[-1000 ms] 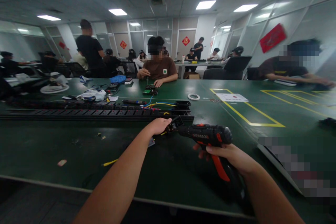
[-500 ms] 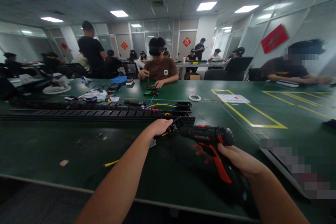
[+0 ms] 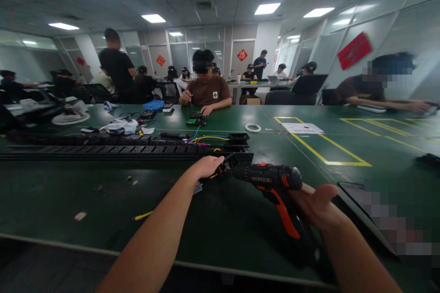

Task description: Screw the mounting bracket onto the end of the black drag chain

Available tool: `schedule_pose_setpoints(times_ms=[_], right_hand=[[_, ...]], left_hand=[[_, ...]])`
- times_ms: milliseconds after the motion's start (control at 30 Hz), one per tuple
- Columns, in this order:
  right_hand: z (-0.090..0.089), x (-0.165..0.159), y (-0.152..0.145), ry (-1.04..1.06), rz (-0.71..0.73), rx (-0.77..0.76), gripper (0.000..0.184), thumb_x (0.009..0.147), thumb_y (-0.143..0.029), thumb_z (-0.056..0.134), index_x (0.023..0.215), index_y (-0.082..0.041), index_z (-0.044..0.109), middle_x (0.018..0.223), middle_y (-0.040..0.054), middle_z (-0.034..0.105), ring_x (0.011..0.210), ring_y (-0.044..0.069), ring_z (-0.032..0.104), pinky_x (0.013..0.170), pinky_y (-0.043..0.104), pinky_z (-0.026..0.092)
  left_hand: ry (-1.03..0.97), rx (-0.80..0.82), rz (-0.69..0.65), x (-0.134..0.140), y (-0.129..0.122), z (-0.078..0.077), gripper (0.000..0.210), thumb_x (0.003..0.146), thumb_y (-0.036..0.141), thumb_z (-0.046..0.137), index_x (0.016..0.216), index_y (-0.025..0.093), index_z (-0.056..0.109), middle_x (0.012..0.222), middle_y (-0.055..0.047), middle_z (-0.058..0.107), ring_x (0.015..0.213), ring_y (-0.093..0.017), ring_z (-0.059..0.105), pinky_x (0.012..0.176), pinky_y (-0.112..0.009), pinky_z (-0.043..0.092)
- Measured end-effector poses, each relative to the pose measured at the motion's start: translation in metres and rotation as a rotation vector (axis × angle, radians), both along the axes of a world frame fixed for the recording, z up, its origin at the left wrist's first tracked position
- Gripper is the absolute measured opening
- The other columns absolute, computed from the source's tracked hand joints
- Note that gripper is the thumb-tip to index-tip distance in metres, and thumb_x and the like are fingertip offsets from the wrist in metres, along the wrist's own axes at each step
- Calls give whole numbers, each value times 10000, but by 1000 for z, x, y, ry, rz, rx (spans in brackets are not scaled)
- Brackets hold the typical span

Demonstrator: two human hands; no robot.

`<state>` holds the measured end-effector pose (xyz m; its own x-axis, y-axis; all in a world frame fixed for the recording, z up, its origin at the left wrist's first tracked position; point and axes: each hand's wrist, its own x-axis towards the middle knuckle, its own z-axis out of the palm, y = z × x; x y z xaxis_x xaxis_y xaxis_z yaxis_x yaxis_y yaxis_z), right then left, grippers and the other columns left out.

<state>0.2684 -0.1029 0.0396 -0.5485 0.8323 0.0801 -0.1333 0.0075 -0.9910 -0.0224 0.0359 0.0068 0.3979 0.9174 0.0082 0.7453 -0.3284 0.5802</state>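
Observation:
My left hand [image 3: 210, 165] reaches forward with its fingers closed on a small black open-framed housing [image 3: 231, 161]. The front of a black and orange cordless drill [image 3: 271, 176] is up against that piece; whether its tip touches cannot be made out. My right hand [image 3: 318, 203] is at the rear of the drill's handle and supports it, thumb raised off the tool and other fingers mostly hidden behind it. Just beyond the housing lie long black power strips [image 3: 151, 150], with blue and yellow wires [image 3: 209, 137] at their right end.
A dark flat device [image 3: 364, 219] lies at the right. A white tape roll [image 3: 253, 127], a paper sheet [image 3: 302, 128] and a blue basket [image 3: 154, 104] are farther back. A person [image 3: 205, 89] works across the green table [image 3: 103, 219]; yellow tape marks its right side.
My right thumb has lifted off the drill, and the fingers that showed past its trigger are out of sight. My left hand keeps the housing. The view has shifted slightly.

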Motion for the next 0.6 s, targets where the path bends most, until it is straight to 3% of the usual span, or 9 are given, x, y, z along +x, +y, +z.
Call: schedule_pose_setpoints(times_ms=[167, 267, 333, 367, 433, 467, 533, 600], right_hand=[[11, -10, -1, 220, -97, -192, 1230, 520, -973, 84, 1346, -170, 515, 1275, 191, 626, 1152, 390, 584, 1003, 531, 387], [19, -14, 7, 286, -310, -223, 1125, 562, -967, 132, 1238, -190, 586, 1201, 179, 667, 1035, 379, 640, 908, 530, 449], [21, -13, 13, 244, -527, -185, 959, 619, -937, 225, 1054, -197, 652, 1050, 156, 713, 877, 341, 670, 793, 484, 497], [22, -12, 16, 162, -669, -134, 795, 664, -882, 326, 913, -203, 654, 893, 125, 722, 765, 302, 663, 717, 438, 503], [23, -8, 16, -158, -1027, 92, 443, 681, -669, 598, 670, -230, 539, 585, 5, 590, 553, 191, 541, 568, 318, 429], [24, -5, 13, -389, -1139, 214, 408, 666, -580, 664, 602, -236, 453, 520, -28, 503, 503, 159, 457, 531, 294, 371], [30, 0, 5, -758, -1224, 404, 415, 747, -469, 615, 561, -245, 319, 471, -48, 391, 473, 136, 339, 508, 288, 283], [41, 5, -4, -1005, -1310, 528, 405, 811, -420, 534, 536, -250, 290, 454, -38, 353, 471, 141, 319, 518, 300, 257]], left_hand=[[-4, -3, 24, 0, 0, 0, 714, 899, 672, 220, 979, 172, 724, 1132, -115, 687, 1029, -261, 625, 888, -300, 422], [-7, -6, 18, 0, 0, 0, 722, 900, 671, 215, 975, 163, 722, 1131, -122, 687, 1037, -263, 623, 887, -299, 425], [-8, -7, 18, 0, 0, 0, 721, 902, 669, 213, 969, 163, 722, 1127, -121, 689, 1040, -261, 623, 887, -295, 426], [-9, -7, 18, 0, -1, 0, 720, 902, 669, 213, 969, 164, 722, 1127, -121, 689, 1042, -261, 622, 887, -294, 425], [-12, -10, 22, 0, -1, 1, 721, 898, 674, 215, 972, 165, 720, 1125, -120, 689, 1044, -260, 620, 888, -294, 423], [-13, -14, 22, 0, -2, 2, 724, 896, 678, 216, 975, 165, 720, 1123, -119, 690, 1043, -262, 620, 887, -295, 422], [-19, -22, 23, 0, -2, 2, 729, 892, 686, 218, 978, 164, 719, 1117, -116, 692, 1033, -265, 623, 883, -298, 424], [-25, -22, 24, 0, -3, 3, 729, 889, 689, 222, 979, 164, 719, 1108, -114, 696, 1023, -263, 627, 877, -297, 427]])
